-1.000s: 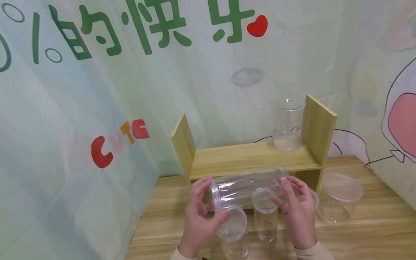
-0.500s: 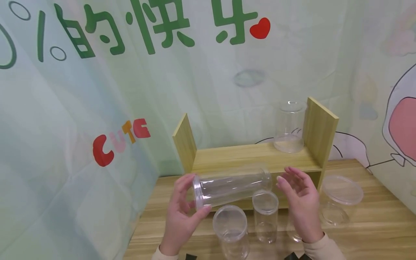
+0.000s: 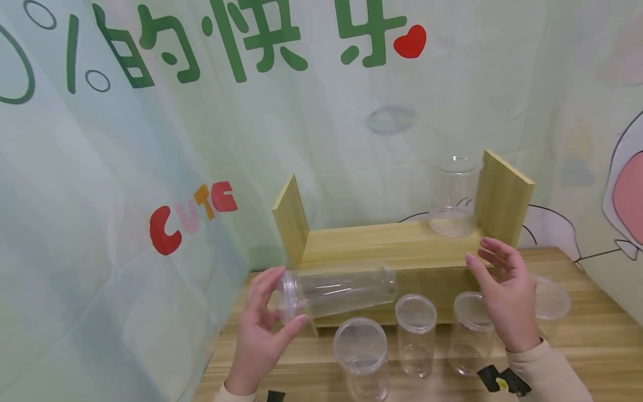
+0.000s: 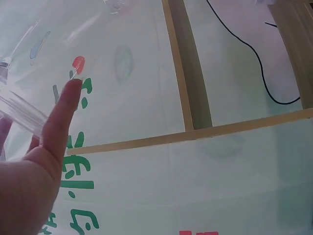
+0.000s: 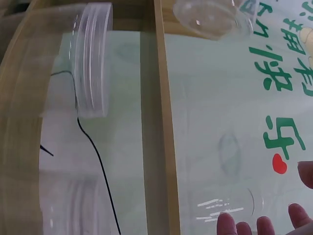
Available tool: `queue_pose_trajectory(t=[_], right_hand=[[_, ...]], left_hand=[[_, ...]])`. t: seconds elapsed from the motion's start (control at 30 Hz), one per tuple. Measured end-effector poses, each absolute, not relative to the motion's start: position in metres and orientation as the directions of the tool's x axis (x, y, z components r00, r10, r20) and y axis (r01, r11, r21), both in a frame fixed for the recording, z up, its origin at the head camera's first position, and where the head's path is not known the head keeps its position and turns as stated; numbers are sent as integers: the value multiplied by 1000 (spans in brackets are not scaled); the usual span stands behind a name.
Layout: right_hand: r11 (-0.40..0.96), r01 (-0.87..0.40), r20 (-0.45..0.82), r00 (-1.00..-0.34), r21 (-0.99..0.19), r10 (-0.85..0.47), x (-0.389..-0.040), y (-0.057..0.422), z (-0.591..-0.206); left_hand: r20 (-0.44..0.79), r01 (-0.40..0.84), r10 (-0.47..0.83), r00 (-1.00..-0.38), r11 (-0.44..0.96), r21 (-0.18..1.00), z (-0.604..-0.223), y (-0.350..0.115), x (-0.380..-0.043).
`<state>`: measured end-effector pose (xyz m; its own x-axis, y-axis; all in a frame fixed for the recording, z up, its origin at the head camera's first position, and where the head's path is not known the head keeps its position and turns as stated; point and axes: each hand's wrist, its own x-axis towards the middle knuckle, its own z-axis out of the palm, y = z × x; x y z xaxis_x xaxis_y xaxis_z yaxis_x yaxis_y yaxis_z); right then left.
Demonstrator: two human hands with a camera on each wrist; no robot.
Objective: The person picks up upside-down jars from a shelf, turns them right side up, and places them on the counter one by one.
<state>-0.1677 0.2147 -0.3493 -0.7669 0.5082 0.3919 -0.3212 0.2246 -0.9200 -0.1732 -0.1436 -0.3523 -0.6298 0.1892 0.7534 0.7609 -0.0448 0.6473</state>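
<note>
A tall clear plastic jar point(image 3: 346, 290) lies sideways in the air before the wooden shelf point(image 3: 382, 245). My left hand point(image 3: 261, 329) grips it by the lidded end, thumb below and fingers above; its other end points right. In the left wrist view the left hand point(image 4: 49, 147) shows with part of the clear jar point(image 4: 22, 110) beside its fingers. My right hand point(image 3: 509, 296) is apart from the jar, fingers relaxed and holding nothing, in front of the shelf's right side. Fingertips of the right hand point(image 5: 264, 225) show at the lower right of the right wrist view.
Three lidded clear jars point(image 3: 360, 346) stand in a row on the wooden table point(image 3: 261, 363) before the shelf. Another wide-lidded jar point(image 3: 552, 298) sits at right, partly behind my right hand. On the shelf top, at the right, stands a clear jar point(image 3: 454, 195).
My right hand has let go of the jar's far end and moved right. The left hand has carried the jar leftward.
</note>
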Motion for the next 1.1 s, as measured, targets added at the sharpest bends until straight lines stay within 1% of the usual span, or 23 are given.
queue_pose_trajectory(t=[0.1,0.27,0.47,0.57,0.7,0.83,0.97,1.03,1.1], right_hand=[[264,-283,383,-762,-922,522,-172,227,-348],[293,-263,386,-749,-919,539,-179,243,-345],[316,-214,362,-754,-924,549,-183,252,-343],[299,-230,366,-741,-926,563,-184,252,-343],[289,-284,403,-703,-914,586,-185,254,-343],[335,-334,473,-650,-881,595,-187,259,-342],[393,-328,510,-616,-859,601,-190,268,-340],[417,-316,520,-607,-852,601,-193,273,-338],[426,-317,527,-603,-847,599,-196,276,-337]], left_hand=[[742,754,188,-644,-8,657,-351,-149,-173],[717,735,187,-671,45,676,-348,-158,-174],[709,728,175,-683,73,682,-347,-168,-174],[714,731,167,-680,73,679,-347,-172,-175],[721,738,161,-674,105,666,-345,-179,-175],[730,745,148,-667,142,652,-345,-184,-176],[698,706,121,-705,198,679,-345,-187,-174],[661,665,106,-743,236,709,-344,-189,-173],[642,643,100,-760,262,720,-344,-190,-172]])
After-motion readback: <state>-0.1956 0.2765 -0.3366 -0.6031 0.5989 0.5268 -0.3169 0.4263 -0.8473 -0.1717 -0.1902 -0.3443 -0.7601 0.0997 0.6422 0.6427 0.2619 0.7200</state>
